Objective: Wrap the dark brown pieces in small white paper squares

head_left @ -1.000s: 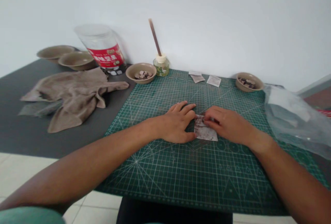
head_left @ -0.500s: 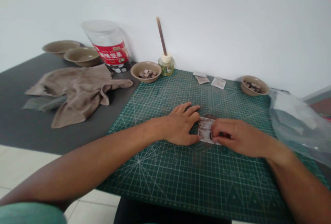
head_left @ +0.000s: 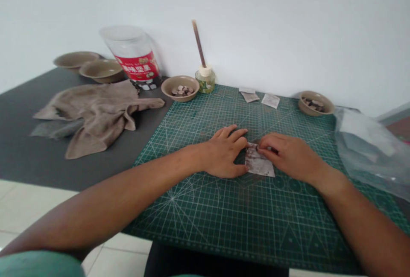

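Note:
My left hand (head_left: pixel 226 153) lies flat on the green cutting mat (head_left: pixel 205 208), fingers spread. Its thumb and index fingertips rest at the left edge of a small white square sheet (head_left: pixel 261 166) with brown smudges. At the upper part of that sheet, my right hand (head_left: pixel 285 153) is closed in a pinch. A small dark bit shows at its fingertips, mostly hidden, and I cannot make out what it is. Farther back on the mat lie another smudged white square (head_left: pixel 270 100) and a few overlapping pieces (head_left: pixel 249 96).
A bowl of small round pieces (head_left: pixel 171 92) stands by a reed diffuser (head_left: pixel 205 81); another filled bowl (head_left: pixel 304 108) is at back right. A clear plastic bag (head_left: pixel 368 153) lies right. Leftward are a brown cloth (head_left: pixel 96 115), a large plastic jar (head_left: pixel 137 61) and two more bowls (head_left: pixel 102 72).
My right hand has slid from the sheet's lower right to its upper edge, uncovering more of the smudged surface. My left hand has stayed in place.

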